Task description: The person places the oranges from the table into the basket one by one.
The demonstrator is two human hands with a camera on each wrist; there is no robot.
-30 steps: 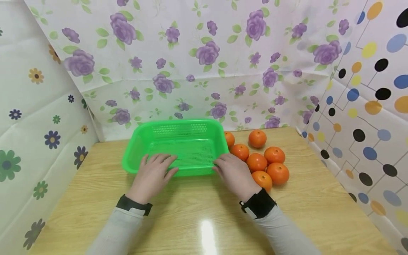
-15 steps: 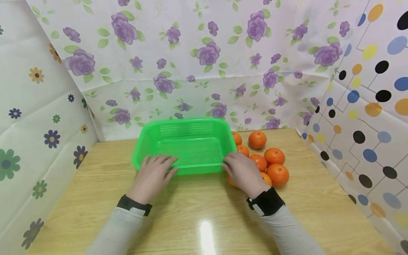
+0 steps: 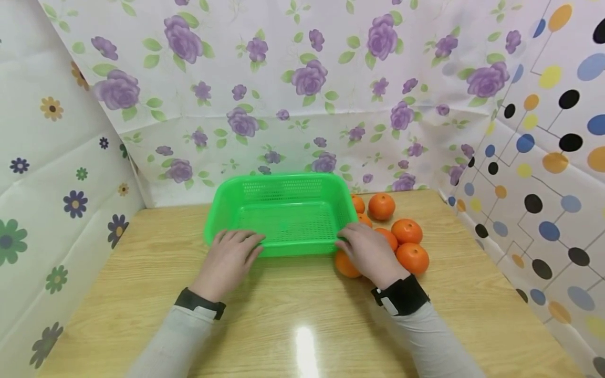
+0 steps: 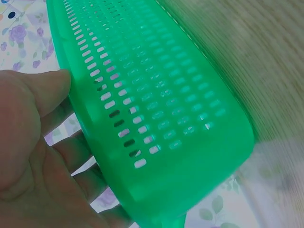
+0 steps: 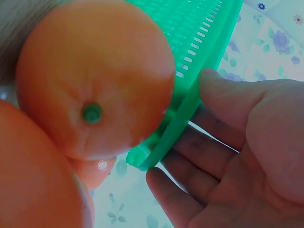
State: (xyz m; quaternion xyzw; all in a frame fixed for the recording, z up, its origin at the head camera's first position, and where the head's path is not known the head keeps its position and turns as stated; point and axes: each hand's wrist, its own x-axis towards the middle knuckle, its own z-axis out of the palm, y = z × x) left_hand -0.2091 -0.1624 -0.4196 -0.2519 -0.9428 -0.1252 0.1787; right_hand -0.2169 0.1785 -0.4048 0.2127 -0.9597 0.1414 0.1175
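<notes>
A green plastic basket [image 3: 283, 248] with slotted sides and nothing in it stands on the table. My left hand [image 3: 229, 262] lies over the left part of its near rim; in the left wrist view the thumb [image 4: 54, 88] is at the rim's outer side, the fingers behind it. My right hand [image 3: 371, 254] grips the near right corner, its thumb [image 5: 221, 88] outside and the other fingers beyond the rim. Beside that hand a tangerine [image 3: 346, 264] sits close against the basket's near corner, and another tangerine [image 3: 413, 258] lies to its right. The hand partly hides several tangerines.
More tangerines, among them one at the back [image 3: 382, 206], lie on the wooden table [image 3: 264, 325] right of the basket. A flowered cloth [image 3: 283, 79] hangs close behind the basket. A dotted cloth [image 3: 543, 199] bounds the right side, a daisy-patterned one [image 3: 71, 157] the left.
The basket has slid to the right, and my right hand has moved right with it. Tangerines near its right side are more covered, one now showing left of the wrist. My left hand has stayed nearly in place.
</notes>
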